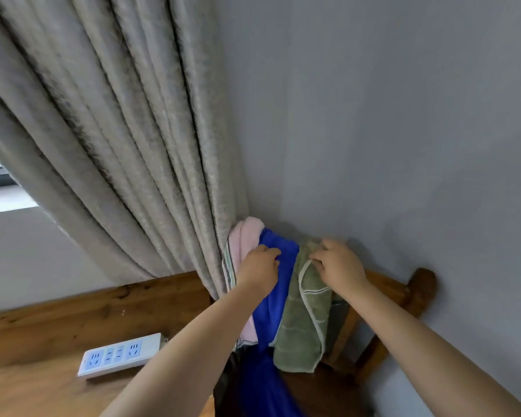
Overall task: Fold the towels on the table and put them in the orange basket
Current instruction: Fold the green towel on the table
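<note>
Three towels hang over the back of a wooden chair (pixel 415 291) against the wall: a pink towel (pixel 247 236) at the left, a blue towel (pixel 275 293) in the middle and a green towel (pixel 306 320) at the right. My left hand (pixel 260 267) lies on the top of the blue towel with its fingers curled into the cloth. My right hand (pixel 337 263) pinches the top edge of the green towel. No orange basket is in view.
A beige curtain (pixel 118 145) hangs at the left and touches the pink towel. A grey wall (pixel 388 130) stands right behind the chair. A white power strip (pixel 119 355) lies on the wooden table (pixel 42 341) at the lower left.
</note>
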{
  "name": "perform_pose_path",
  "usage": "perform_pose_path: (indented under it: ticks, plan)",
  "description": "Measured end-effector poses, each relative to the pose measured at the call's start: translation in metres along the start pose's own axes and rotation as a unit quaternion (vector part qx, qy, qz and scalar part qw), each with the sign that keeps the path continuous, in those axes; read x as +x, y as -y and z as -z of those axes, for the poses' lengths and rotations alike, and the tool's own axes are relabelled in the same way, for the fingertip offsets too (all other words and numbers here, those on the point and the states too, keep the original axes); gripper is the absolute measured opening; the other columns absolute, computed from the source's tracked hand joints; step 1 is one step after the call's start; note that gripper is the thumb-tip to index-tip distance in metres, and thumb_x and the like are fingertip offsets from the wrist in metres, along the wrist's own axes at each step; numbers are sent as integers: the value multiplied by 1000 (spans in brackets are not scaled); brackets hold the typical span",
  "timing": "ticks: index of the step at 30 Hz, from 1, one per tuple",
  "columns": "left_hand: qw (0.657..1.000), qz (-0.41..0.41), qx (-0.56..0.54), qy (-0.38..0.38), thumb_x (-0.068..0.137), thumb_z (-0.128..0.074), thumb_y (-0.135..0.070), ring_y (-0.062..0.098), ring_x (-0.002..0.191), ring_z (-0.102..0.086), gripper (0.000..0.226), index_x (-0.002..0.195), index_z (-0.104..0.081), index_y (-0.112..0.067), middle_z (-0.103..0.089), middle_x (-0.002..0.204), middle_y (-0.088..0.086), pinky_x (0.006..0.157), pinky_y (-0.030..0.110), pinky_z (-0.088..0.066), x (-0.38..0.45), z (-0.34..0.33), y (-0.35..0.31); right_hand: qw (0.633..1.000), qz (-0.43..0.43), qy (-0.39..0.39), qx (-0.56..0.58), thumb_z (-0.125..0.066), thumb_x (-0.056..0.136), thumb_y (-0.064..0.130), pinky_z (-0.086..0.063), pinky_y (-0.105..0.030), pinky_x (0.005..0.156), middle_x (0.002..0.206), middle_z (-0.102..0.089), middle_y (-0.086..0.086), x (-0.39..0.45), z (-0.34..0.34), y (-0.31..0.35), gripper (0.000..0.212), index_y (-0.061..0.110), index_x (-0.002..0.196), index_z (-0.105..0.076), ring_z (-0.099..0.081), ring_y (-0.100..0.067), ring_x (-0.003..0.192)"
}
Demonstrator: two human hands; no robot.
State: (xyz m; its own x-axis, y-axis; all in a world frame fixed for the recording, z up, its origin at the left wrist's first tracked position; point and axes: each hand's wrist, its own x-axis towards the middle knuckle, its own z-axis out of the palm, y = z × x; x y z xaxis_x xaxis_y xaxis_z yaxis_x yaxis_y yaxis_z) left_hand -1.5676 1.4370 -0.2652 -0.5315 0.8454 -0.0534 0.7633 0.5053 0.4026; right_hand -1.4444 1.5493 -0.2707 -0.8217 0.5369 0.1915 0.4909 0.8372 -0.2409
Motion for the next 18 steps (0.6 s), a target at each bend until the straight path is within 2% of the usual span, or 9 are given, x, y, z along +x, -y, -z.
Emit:
perform_pose_path:
  ticks: [3, 5, 8, 10, 12, 14, 18]
  plan:
    - [999, -11, 30, -21, 98, -33, -20, 21, 117, -44, 39, 136, -42, -18, -46, 129, 7, 92, 28, -40, 10, -7, 1, 997, 53, -60, 21, -66, 78, 4, -48, -36, 60, 76, -63, -15, -4, 6, -3, 8, 2, 83, -72, -60, -31, 73]
    - [998, -10, 48, -26, 98, -32, -20, 20, 117, -42, 39, 136, -41, -19, -45, 128, 6, 91, 28, -40, 14, -9, 0, 991, 51, -112, 60, -73, 67, -6, -49, -35, 50, 63, -62, -14, -8, 9, -6, 7, 0, 70, -71, -61, -30, 58]
    - [997, -3, 75, -31, 98, -32, -18, 22, 115, -43, 38, 134, -44, -18, -47, 125, 7, 90, 31, -41, 18, -8, -2, 979, -21, -148, 138, -64, 75, -8, -47, -31, 62, 74, -65, -18, -19, 14, -23, 9, -3, 80, -70, -62, -31, 67]
    - [995, -21, 90, -41, 98, -34, -20, 22, 114, -44, 36, 130, -49, -16, -49, 122, 7, 86, 31, -40, 17, -10, -7, 966, -92, -174, 169, -58, 81, -7, -38, -24, 67, 78, -65, -19, -32, 20, -42, 11, -3, 82, -68, -61, -30, 72]
    - [995, -43, 78, -48, 97, -35, -22, 23, 108, -48, 32, 121, -56, -13, -53, 117, 8, 80, 29, -39, 14, -14, -15, 958, -138, -192, 161, -55, 83, -5, -29, -19, 62, 77, -66, -18, -45, 27, -59, 12, -2, 81, -67, -61, -29, 72]
    - [997, -40, 57, -42, 97, -37, -26, 25, 101, -52, 31, 108, -58, -6, -56, 110, 10, 72, 29, -37, 11, -23, -26, 956, -173, -190, 139, -54, 84, -3, -31, -23, 62, 76, -67, -17, -58, 32, -69, 13, 0, 80, -67, -61, -29, 71]
    - [998, 37, 12, -57, 92, -47, -36, 28, 99, -54, 34, 101, -53, -4, -59, 102, 11, 70, 33, -39, 11, -36, -45, 959, -191, -169, 121, -53, 84, -2, -32, -26, 58, 67, -65, -15, -70, 34, -70, 16, 1, 74, -65, -58, -28, 63]
